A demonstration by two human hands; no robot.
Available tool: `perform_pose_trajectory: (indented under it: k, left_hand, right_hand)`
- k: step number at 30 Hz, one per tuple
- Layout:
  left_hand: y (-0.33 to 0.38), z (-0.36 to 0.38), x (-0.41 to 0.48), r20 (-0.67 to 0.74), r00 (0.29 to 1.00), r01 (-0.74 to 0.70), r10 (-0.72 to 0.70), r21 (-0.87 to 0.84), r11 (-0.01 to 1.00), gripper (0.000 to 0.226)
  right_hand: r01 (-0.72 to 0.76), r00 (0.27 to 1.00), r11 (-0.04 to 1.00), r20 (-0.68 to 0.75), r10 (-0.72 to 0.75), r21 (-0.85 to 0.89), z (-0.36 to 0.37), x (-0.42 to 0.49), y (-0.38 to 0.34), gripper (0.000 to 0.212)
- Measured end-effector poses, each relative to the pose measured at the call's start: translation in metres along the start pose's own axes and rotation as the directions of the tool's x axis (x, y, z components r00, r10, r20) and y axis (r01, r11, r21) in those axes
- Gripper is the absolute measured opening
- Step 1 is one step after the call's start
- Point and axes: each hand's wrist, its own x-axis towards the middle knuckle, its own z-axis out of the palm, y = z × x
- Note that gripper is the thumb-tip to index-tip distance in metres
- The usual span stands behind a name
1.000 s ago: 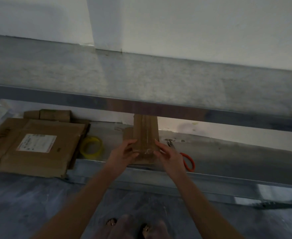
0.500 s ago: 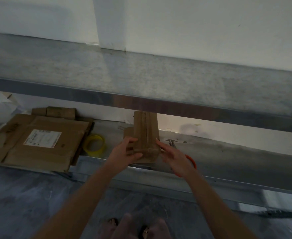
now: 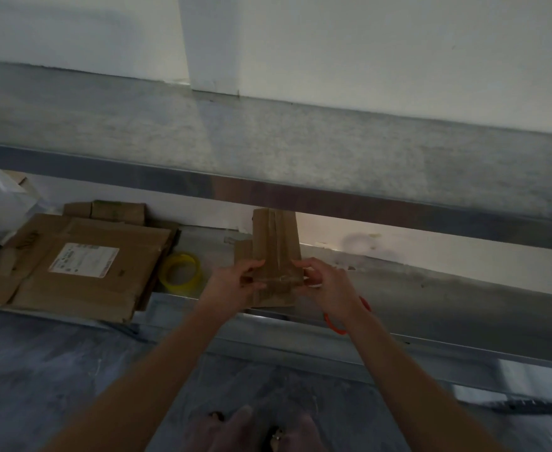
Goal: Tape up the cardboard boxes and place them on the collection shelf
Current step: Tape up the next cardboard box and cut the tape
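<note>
A small brown cardboard box (image 3: 276,243) with clear tape along its top stands on the lower metal shelf (image 3: 431,298), its far end under the upper shelf's edge. My left hand (image 3: 235,282) grips its near left corner and my right hand (image 3: 326,285) holds its near right corner. A strip of clear tape runs across the near end between my fingers. A yellow tape roll (image 3: 181,274) lies on the shelf just left of the box.
Flattened cardboard boxes (image 3: 82,269) with a white label are stacked at the left of the lower shelf. Orange-handled scissors (image 3: 335,324) lie behind my right wrist. The upper metal shelf (image 3: 268,148) overhangs the work area. My feet show on the grey floor below.
Both hands have closed in on the box's near end, fingers now pressing on its corners. The camera view has shifted slightly right and down.
</note>
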Motion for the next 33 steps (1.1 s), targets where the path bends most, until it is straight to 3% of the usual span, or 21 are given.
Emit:
perform_pose_trajectory:
  k: [4,7,10,13,17,20,22,25,28,31,33]
  left_hand:
    - [0.007,0.023,-0.024,-0.134,0.991,-0.014,0.000,-0.108,0.994,0.050]
    - [-0.001,0.024,-0.034,-0.078,0.996,-0.055,0.040,-0.199,0.978,0.052]
    - [-0.010,-0.003,-0.007,0.015,1.000,-0.017,0.022,-0.271,0.962,0.060]
    - [-0.017,-0.033,0.037,0.066,0.998,0.003,0.009,-0.189,0.982,0.081]
    - [-0.013,-0.048,0.070,0.241,0.969,-0.017,0.052,-0.145,0.989,0.080]
    - [-0.017,-0.045,0.067,0.168,0.983,-0.047,0.071,-0.142,0.989,0.069]
    - [-0.024,-0.039,0.051,0.127,0.991,-0.011,0.031,-0.153,0.988,0.072]
    - [-0.029,-0.025,0.016,0.076,0.997,0.030,-0.011,-0.256,0.966,0.065]
    - [-0.026,-0.015,-0.005,-0.012,0.997,0.069,-0.075,-0.296,0.953,0.051]
    - [-0.030,-0.021,-0.002,0.001,0.997,0.075,-0.077,-0.268,0.960,0.076]
    - [-0.030,-0.033,0.009,0.113,0.992,0.080,-0.052,-0.251,0.965,0.100]
  right_hand:
    - [-0.064,0.986,0.998,-0.151,0.064,0.002,0.017,-0.018,-0.009,0.047]
    - [-0.152,0.948,0.978,-0.261,0.184,0.140,0.031,-0.040,-0.018,0.047]
    - [-0.235,0.890,0.926,-0.317,0.327,0.297,0.049,-0.051,-0.023,0.081]
    - [-0.254,0.823,0.861,-0.370,0.432,0.440,0.074,-0.056,-0.037,0.107]
    - [-0.230,0.803,0.816,-0.370,0.467,0.531,0.102,-0.052,-0.042,0.098]
    - [-0.209,0.761,0.804,-0.424,0.491,0.557,0.094,-0.053,-0.046,0.063]
    - [-0.212,0.738,0.807,-0.452,0.502,0.551,0.081,-0.053,-0.041,0.052]
    - [-0.246,0.710,0.835,-0.495,0.501,0.493,0.064,-0.049,-0.026,0.055]
    - [-0.376,0.740,0.846,-0.428,0.519,0.378,0.059,-0.041,-0.023,0.075]
    - [-0.284,0.697,0.750,-0.409,0.589,0.597,0.056,-0.034,-0.026,0.095]
    - [-0.203,0.633,0.667,-0.423,0.648,0.717,0.060,-0.036,-0.030,0.087]
